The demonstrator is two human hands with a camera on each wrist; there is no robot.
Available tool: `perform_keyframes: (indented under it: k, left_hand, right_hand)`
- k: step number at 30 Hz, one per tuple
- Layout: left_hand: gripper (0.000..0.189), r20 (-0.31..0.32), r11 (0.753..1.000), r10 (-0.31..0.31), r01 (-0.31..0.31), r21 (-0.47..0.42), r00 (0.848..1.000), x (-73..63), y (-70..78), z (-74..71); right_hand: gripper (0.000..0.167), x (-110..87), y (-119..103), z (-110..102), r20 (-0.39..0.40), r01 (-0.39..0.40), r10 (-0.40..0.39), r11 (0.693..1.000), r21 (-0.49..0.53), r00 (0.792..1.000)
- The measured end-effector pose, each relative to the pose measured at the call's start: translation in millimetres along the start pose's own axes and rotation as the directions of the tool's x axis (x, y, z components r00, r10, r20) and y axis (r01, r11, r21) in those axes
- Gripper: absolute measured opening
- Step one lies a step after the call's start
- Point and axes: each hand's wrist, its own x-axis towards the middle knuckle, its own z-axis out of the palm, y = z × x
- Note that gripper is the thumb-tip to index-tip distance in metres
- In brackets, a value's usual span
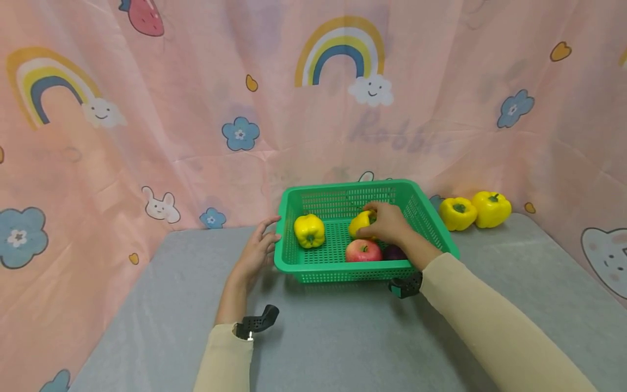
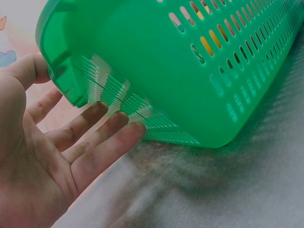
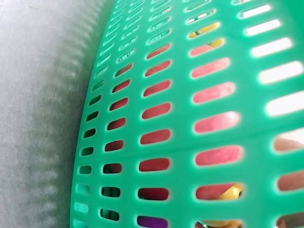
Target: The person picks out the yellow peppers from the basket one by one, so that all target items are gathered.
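Your right hand covers the right side of the yellow bell pepper it pinches between thumb and fingers, so part of the pepper is hidden from the head view. A dark purple thing just below that hand shows only partly, tucked behind the near wall and under your wrist; what it is, you cannot tell. The right wrist view is mostly slotted wall, with red, yellow and a bit of purple in slivers.

The gripped pepper is glossy and bright yellow, inside the green basket, at your right fingertips; whether it touches the floor there is hard to make out. The fingers of your left hand are apart and fairly straight, at the basket's left end, with the thumb by the rim.

Nearer you than your right hand, a red apple with a paler, yellowish top lies beside the purple thing. Well to the left of that hand, just inside from your left fingers, sits a second yellow pepper. Beyond the basket, to the right of your right hand, two more yellow peppers stand side by side on the grey table. The basket's near wall stands between your right wrist and the apple.
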Motion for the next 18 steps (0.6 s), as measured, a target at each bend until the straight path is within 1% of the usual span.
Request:
perform_keyframes:
  k: [5, 8, 13, 15, 18]
  left_hand:
    - [0.05, -0.002, 1.0, -0.002, 0.001, -0.004, 1.0, 0.1, 0.0, 0.3]
    - [0.05, -0.002, 1.0, -0.005, 0.005, -0.004, 1.0, 0.0, -0.9, -0.3]
    - [0.05, -0.004, 1.0, -0.002, 0.002, 0.007, 1.0, 0.2, -1.2, 0.0]
    - [0.05, -0.006, 1.0, -0.003, 0.003, 0.009, 1.0, 0.1, -1.2, 0.0]
    - [0.05, -0.003, 1.0, -0.002, 0.002, 0.009, 1.0, 0.5, -1.0, 0.0]
  right_hand:
    - [0.072, 0.7, 1.5, -1.1, 0.018, 0.003, -0.003, 1.0, -0.006, 1.0]
    - [0.073, 1.0, 0.4, -0.6, 0.022, -0.004, 0.004, 0.999, -0.034, 1.0]
    - [0.072, 0.2, -2.4, -1.4, -0.027, -0.035, 0.032, 0.995, -0.093, 0.999]
    - [0.069, -0.2, -2.8, -1.5, -0.043, -0.046, 0.042, 0.994, -0.098, 0.998]
    - [0.065, -1.2, -3.2, -1.8, -0.045, -0.049, 0.045, 0.995, -0.083, 0.998]
